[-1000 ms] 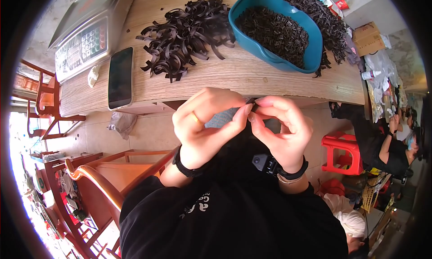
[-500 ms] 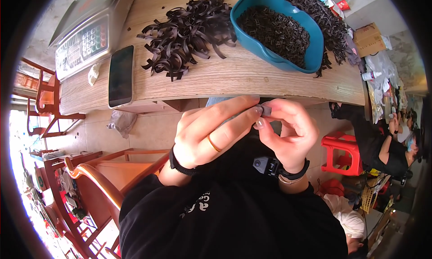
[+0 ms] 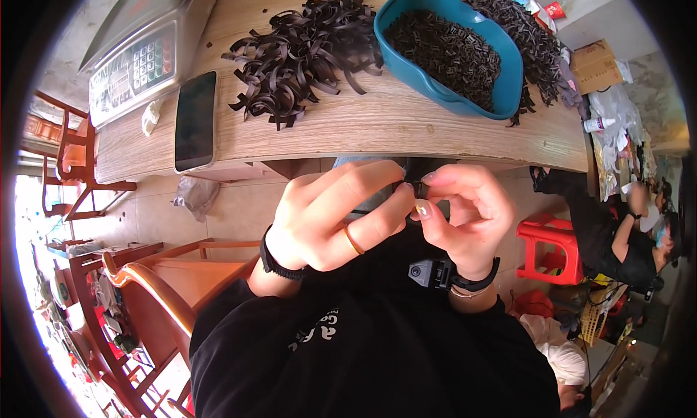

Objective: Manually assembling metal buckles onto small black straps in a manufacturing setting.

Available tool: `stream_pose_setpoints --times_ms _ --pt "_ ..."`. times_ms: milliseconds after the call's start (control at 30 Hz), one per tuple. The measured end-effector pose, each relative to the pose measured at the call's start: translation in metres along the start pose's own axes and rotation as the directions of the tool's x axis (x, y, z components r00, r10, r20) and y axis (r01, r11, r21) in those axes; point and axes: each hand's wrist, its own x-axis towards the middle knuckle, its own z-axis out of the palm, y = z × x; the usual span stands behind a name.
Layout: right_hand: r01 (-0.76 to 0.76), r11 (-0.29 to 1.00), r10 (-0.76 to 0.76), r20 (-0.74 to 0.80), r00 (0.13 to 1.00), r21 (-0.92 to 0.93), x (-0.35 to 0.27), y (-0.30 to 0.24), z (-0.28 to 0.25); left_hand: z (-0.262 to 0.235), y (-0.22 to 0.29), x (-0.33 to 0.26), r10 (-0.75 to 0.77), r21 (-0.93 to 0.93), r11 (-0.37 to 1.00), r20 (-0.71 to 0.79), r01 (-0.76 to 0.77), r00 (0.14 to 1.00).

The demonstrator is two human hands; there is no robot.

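Note:
Just off the table's front edge, my left hand (image 3: pixel 337 214) and my right hand (image 3: pixel 472 214) meet fingertip to fingertip. Between them is a small black piece (image 3: pixel 417 188), pinched by both and largely covered by the fingers. It looks like a short bit of dark strip, though its exact shape is too small to tell. On the table beyond lies a loose heap of dark brown-black strips (image 3: pixel 305 58). To its right stands a teal basin (image 3: pixel 435 95) full of short black folded pieces (image 3: pixel 446 58).
A scale (image 3: pixel 138 69) with a keypad sits at the far left, with a phone (image 3: pixel 196 124) and crumpled white tissue (image 3: pixel 151 118) nearby. More dark strips (image 3: pixel 519 33) lie right of the basin. A wooden chair (image 3: pixel 152 294), red stool (image 3: pixel 549 249) and another person (image 3: pixel 628 236) flank me.
My left hand has drawn slightly left, its fingers more bent. The grey-black strip that showed between my fingertips now appears as a smaller black piece. Table items look unmoved.

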Motion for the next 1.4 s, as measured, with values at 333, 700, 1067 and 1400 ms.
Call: stream_pose_setpoints --times_ms 333,700,1067,1400 --pt "-0.075 0.997 0.075 0.002 0.997 -0.004 0.000 -0.003 0.000 0.000 -0.002 0.002 -0.101 -0.244 0.965 -0.017 0.094 0.995" --pt "-0.358 0.879 0.355 0.068 0.932 0.315 0.003 0.000 -0.003 0.003 -0.006 0.002 -0.116 -0.355 0.930 -0.033 0.097 0.993" --pt "-0.386 0.872 0.370 0.112 0.922 0.300 0.003 0.002 -0.003 0.010 -0.008 -0.003 -0.296 -0.553 0.779 0.089 0.294 0.951" --pt "-0.263 0.950 0.262 0.026 0.965 0.166 0.005 -0.004 -0.002 -0.001 -0.014 -0.004 -0.375 -0.106 0.916 0.119 0.387 0.919"
